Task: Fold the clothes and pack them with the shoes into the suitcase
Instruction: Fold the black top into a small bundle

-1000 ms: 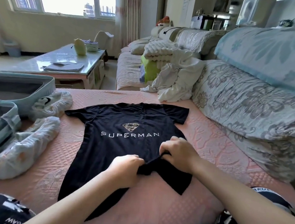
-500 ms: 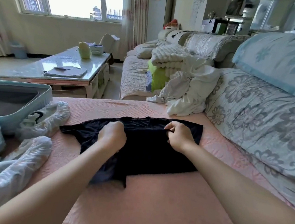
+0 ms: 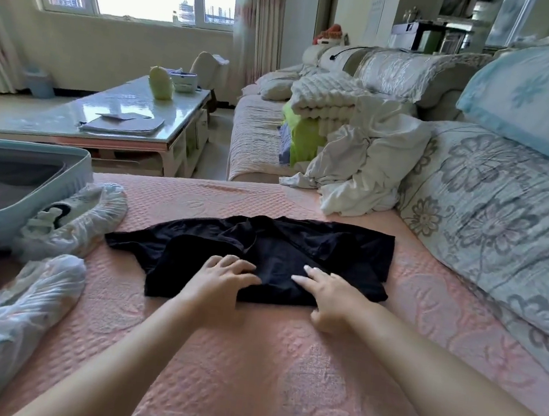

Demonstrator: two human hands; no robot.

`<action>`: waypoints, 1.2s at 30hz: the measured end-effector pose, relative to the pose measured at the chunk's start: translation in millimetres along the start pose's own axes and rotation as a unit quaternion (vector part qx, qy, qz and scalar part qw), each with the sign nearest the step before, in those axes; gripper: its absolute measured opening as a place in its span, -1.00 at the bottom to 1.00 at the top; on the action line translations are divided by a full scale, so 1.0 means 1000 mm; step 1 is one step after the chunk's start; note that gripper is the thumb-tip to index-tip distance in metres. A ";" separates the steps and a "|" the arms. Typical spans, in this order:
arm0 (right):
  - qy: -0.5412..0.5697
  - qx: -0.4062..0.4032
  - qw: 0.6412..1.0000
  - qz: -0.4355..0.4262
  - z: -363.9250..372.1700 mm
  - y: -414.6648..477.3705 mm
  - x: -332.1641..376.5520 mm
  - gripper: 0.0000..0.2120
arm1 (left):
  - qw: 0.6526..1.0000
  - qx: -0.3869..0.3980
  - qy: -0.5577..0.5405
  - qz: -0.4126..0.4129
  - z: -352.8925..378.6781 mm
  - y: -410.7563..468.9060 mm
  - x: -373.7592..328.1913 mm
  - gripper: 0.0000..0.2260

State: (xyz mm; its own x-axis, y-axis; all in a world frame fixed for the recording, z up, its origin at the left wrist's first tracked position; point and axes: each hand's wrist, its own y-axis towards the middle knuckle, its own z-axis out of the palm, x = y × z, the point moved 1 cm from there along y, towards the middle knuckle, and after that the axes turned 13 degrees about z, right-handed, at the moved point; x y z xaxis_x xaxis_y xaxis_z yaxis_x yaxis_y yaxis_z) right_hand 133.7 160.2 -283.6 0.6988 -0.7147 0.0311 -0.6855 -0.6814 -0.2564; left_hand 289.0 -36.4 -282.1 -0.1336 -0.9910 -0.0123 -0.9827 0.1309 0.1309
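A black T-shirt (image 3: pixel 312 250) lies folded in half across the pink sofa cover (image 3: pixel 283 362), its print hidden inside. My left hand (image 3: pixel 220 277) presses flat on the near edge of the shirt with fingers spread. My right hand (image 3: pixel 328 292) rests flat beside it on the same edge, fingers straight. At the far left an open light-blue suitcase (image 3: pixel 75 168) sits on the cover. Two shoes in white plastic covers lie next to it: one (image 3: pixel 76 219) against the suitcase, another (image 3: pixel 10 318) nearer me.
A crumpled white garment (image 3: pixel 367 163) lies at the back of the sofa against floral cushions (image 3: pixel 498 212). Folded white and green bedding (image 3: pixel 315 110) sits behind it. A glass coffee table (image 3: pixel 116 114) stands beyond the suitcase.
The shirt's bottom half was lifted and folded up over the printed front. Both hands have let go of the hem and now lie flat on the folded shirt.
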 end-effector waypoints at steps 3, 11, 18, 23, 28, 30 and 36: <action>-0.011 -0.036 0.999 0.021 0.005 -0.006 -0.005 -0.26 | 0.995 0.050 0.061 -0.063 0.007 -0.015 0.013 -0.37; 0.029 -0.041 0.999 0.006 -0.007 -0.018 -0.011 -0.24 | 0.990 0.060 -0.005 -0.125 -0.010 -0.024 0.025 -0.62; 0.033 -0.045 0.998 -0.040 -0.002 -0.084 -0.013 -0.34 | 0.983 0.141 -0.080 -0.084 -0.041 -0.069 -0.026 -0.57; 0.025 -0.032 0.996 -0.081 -0.001 -0.141 -0.005 -0.49 | 0.932 0.273 -0.174 -0.164 -0.058 -0.091 -0.059 -0.28; 0.073 -0.121 0.989 -0.042 -0.015 -0.147 -0.009 -0.63 | 0.974 0.158 -0.099 -0.132 -0.069 -0.082 -0.080 -0.55; 0.046 -0.169 0.984 -0.039 -0.014 -0.132 -0.019 -0.51 | 0.991 0.100 -0.005 -0.089 -0.064 -0.076 -0.078 -0.56; -0.104 -0.140 0.985 0.018 0.011 -0.078 -0.048 -0.30 | 0.976 0.173 0.089 -0.102 -0.028 -0.068 -0.063 -0.29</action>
State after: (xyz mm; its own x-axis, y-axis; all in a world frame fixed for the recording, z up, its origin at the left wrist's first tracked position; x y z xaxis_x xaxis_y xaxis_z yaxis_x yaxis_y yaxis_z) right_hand 155.6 249.8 -275.3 0.6792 -0.7118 -0.1791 -0.7204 -0.6932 0.0228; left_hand 367.7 16.0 -262.2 0.0634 -0.9828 0.1735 -0.9751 -0.0980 -0.1990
